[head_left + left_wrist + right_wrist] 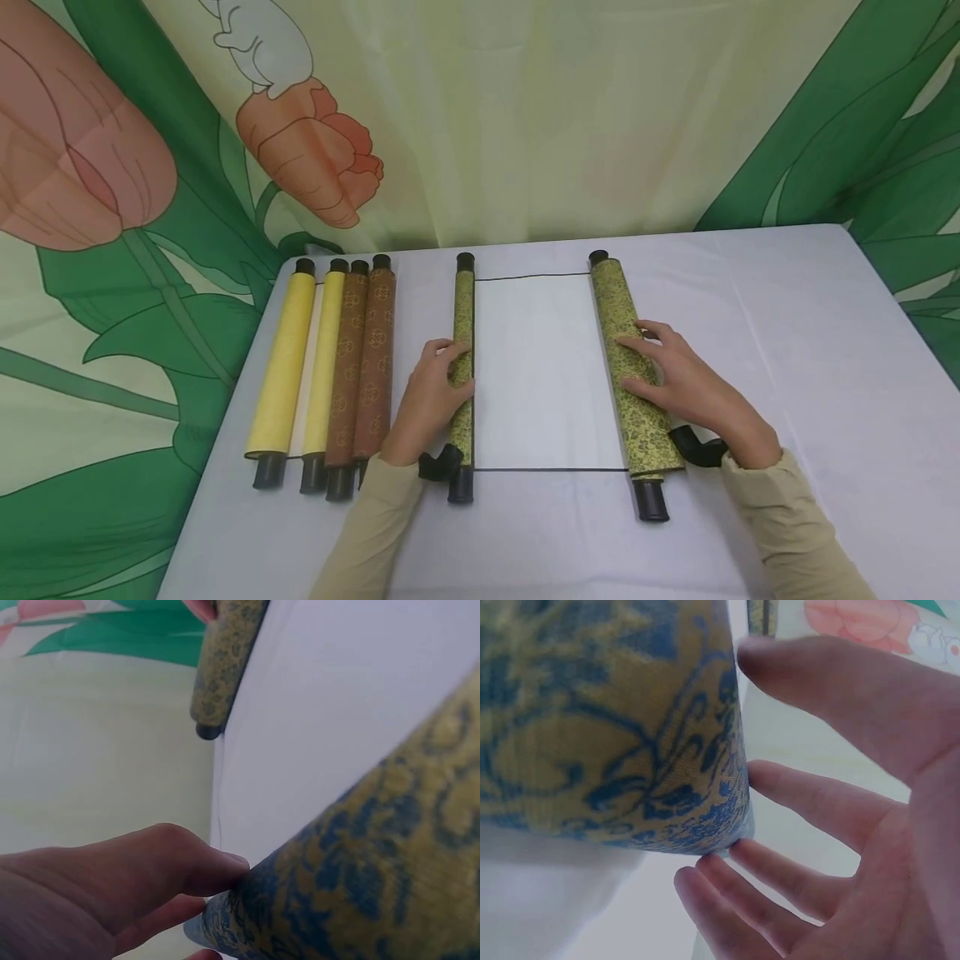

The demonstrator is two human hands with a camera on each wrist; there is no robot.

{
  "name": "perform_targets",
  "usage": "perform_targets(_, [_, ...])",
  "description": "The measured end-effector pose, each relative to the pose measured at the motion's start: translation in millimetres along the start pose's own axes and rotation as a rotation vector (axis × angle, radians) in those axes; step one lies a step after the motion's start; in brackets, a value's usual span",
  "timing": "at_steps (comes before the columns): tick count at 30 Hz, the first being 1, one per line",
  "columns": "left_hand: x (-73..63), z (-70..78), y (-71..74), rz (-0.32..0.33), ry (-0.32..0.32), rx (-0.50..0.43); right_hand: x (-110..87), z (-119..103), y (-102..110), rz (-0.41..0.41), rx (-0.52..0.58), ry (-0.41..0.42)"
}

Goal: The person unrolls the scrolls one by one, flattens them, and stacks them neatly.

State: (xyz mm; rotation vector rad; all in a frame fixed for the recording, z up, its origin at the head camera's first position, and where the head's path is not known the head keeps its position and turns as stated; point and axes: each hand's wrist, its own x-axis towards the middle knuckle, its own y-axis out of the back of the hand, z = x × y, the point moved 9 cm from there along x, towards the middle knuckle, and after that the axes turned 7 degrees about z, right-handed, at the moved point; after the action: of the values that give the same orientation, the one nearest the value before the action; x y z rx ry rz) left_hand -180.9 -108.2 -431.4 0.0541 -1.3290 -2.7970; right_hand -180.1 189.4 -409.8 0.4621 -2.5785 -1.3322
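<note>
A hanging scroll with olive-yellow, dark-patterned backing lies partly unrolled, its white sheet point(551, 375) face up between two rolls with black end knobs. My left hand point(431, 392) grips the thin left roll point(464, 308), thumb on one side and fingers on the other; the left wrist view shows the thumb pressed to the patterned backing point(375, 877). On the thicker right roll point(622, 317), my right hand point(686, 379) rests its fingertips and thumb. Those fingers are spread and nearly straight in the right wrist view, tips touching the roll's edge point(667, 765).
Left of the scroll lie two yellow rolls point(281, 367) with a pale strip between them, beside two brown patterned rolls point(377, 350). All have black knobs. A white cloth point(810, 358) covers the table, and a printed curtain point(562, 125) hangs behind its back edge.
</note>
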Motion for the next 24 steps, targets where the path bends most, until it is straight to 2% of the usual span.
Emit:
perform_targets(7, [-1.4,-1.7,5.6,-0.01,-0.007,-0.027,-1.7,6,1,-0.011,0.027,-0.017])
perform_targets(14, [-3.0,-5.0,7.5,-0.021,0.006,-0.062,-4.0,3,2,0.017,0.004,0.079])
perform_targets(17, [-3.5,-7.9,8.4,-0.017,0.017,-0.068,-4.4,3,2,0.023,-0.007,0.091])
perform_targets(24, [-3.8,-14.8,9.9,-0.009,0.024,-0.08,-6.5,7,1,0.0,0.013,0.039])
